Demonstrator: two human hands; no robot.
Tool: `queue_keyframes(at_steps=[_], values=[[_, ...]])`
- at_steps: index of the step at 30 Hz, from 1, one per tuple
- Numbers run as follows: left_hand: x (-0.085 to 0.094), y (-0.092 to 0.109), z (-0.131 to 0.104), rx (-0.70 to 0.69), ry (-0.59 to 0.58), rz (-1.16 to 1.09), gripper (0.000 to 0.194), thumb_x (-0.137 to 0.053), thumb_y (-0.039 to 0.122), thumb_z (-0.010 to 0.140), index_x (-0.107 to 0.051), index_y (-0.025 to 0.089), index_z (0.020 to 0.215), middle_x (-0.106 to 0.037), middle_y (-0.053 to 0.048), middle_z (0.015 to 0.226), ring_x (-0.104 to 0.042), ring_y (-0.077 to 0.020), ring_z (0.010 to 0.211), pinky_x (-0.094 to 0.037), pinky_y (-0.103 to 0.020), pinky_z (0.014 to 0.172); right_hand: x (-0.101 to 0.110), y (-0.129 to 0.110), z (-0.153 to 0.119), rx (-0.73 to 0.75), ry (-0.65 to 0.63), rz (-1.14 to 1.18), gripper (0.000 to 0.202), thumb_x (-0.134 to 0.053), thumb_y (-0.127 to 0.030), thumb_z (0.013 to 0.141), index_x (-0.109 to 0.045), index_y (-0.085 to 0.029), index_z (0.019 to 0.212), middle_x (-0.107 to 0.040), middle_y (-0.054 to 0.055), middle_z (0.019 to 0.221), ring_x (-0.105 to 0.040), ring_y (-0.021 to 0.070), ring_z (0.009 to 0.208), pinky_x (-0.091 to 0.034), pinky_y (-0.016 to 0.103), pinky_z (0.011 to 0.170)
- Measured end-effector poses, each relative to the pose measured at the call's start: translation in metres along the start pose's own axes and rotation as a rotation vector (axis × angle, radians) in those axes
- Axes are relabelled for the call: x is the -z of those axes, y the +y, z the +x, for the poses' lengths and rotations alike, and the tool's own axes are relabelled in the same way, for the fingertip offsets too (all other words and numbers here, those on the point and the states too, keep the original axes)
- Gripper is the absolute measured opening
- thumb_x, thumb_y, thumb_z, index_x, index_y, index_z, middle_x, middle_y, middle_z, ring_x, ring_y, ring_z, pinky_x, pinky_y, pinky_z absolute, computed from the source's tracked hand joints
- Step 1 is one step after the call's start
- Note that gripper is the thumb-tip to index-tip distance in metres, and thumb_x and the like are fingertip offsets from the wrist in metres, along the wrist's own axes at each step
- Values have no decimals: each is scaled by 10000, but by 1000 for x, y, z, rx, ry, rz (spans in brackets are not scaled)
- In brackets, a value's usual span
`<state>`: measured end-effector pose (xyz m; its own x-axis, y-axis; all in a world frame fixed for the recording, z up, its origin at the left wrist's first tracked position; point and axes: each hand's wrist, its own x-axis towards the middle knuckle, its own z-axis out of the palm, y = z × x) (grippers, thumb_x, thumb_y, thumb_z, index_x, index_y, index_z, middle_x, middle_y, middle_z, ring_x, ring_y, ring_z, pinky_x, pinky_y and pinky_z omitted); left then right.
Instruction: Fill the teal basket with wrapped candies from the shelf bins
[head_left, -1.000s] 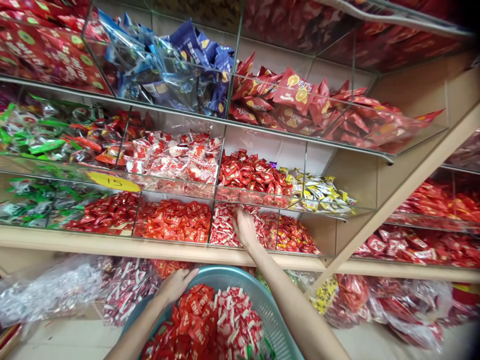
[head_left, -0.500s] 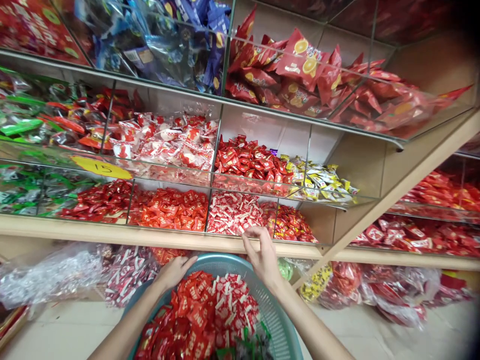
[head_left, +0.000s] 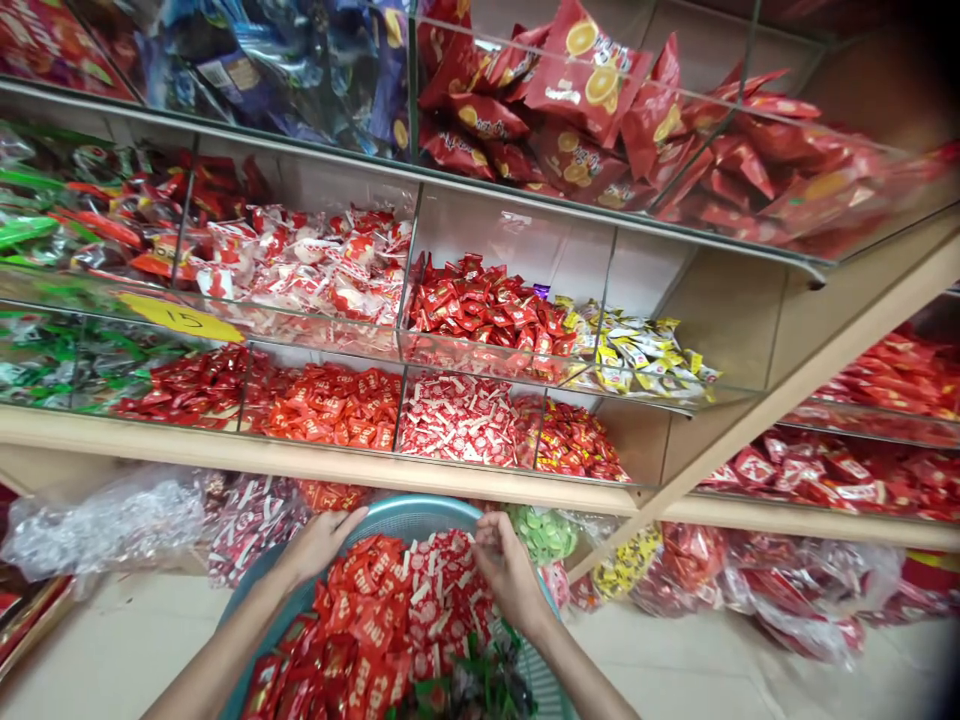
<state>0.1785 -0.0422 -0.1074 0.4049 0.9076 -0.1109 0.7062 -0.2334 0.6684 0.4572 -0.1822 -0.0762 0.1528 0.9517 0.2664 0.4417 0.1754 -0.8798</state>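
A teal basket [head_left: 420,508] holds orange-red candies [head_left: 371,590], red-and-white candies [head_left: 442,580] and dark green wrapped ones [head_left: 480,680]. My left hand [head_left: 319,545] rests on the basket's far left rim, its fingers wrapped round the edge. Over the basket's right side, above the red-and-white candies, is my right hand [head_left: 506,565], its fingers curled together; whatever they may hold is too small to make out.
Shelf bins hold red candies [head_left: 487,310], yellow-white candies [head_left: 645,350] and orange-print packets [head_left: 592,80]. A wooden shelf edge [head_left: 450,480] runs just beyond the basket. Plastic bags [head_left: 112,520] of candy lie below the shelf, with a yellow tag [head_left: 180,317] above.
My right hand has moved down from the shelf edge to the basket, and its fingers have curled in. My left hand stays on the rim. The view has shifted slightly.
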Motion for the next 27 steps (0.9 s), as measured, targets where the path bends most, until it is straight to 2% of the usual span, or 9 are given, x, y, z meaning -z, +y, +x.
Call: queue_keyframes(at_steps=[5, 10, 15, 18, 21, 24, 27], values=[[-2, 3, 0, 30, -1, 10, 589, -287, 670, 811, -551, 192, 591, -569, 21, 554, -555, -176, 622, -358, -229, 619, -7, 23, 2, -184, 11, 240, 260, -580, -257, 720, -416, -227, 919, -534, -42, 717, -503, 98, 542, -412, 204, 481], [-5, 9, 3, 16, -25, 19, 565, -291, 643, 824, -554, 195, 601, -563, 23, 551, -563, -180, 634, -363, -227, 626, -13, 36, -2, -234, 34, 263, 248, -583, -256, 678, -429, -218, 869, -518, -45, 687, -492, 98, 517, -393, 202, 448], [-4, 16, 12, -9, -19, 44, 522, -328, 605, 823, -532, 196, 570, -568, 14, 560, -559, -178, 633, -342, -231, 612, -17, 40, -9, -254, 7, 252, 194, -550, -213, 660, -441, -219, 821, -512, -44, 636, -533, 135, 547, -466, 254, 489], [-2, 20, 15, 8, -34, 72, 544, -321, 640, 809, -526, 195, 572, -539, 21, 539, -543, -168, 592, -337, -234, 605, -19, 47, -14, -244, 47, 179, 156, -518, -199, 670, -451, -218, 810, -523, -36, 643, -554, 149, 560, -481, 269, 502], [-1, 22, 17, 2, -44, 80, 568, -302, 674, 798, -504, 198, 565, -513, 31, 514, -538, -166, 577, -337, -232, 602, -21, 51, -18, -203, 70, 1, 144, -480, -163, 689, -462, -216, 822, -512, -44, 616, -542, 145, 536, -452, 256, 504], [1, 21, 16, -11, -52, 62, 567, -307, 680, 795, -512, 198, 578, -526, 31, 524, -543, -167, 582, -340, -231, 609, -21, 49, -23, -149, 86, -194, 151, -452, -136, 704, -478, -220, 827, -515, -44, 598, -523, 145, 535, -414, 246, 509], [4, 21, 14, -6, -50, 79, 559, -314, 667, 799, -527, 195, 588, -530, 27, 530, -537, -165, 568, -330, -232, 590, -22, 46, -26, -140, 114, -273, 162, -440, -123, 705, -477, -224, 826, -522, -44, 592, -523, 147, 533, -393, 238, 502]])
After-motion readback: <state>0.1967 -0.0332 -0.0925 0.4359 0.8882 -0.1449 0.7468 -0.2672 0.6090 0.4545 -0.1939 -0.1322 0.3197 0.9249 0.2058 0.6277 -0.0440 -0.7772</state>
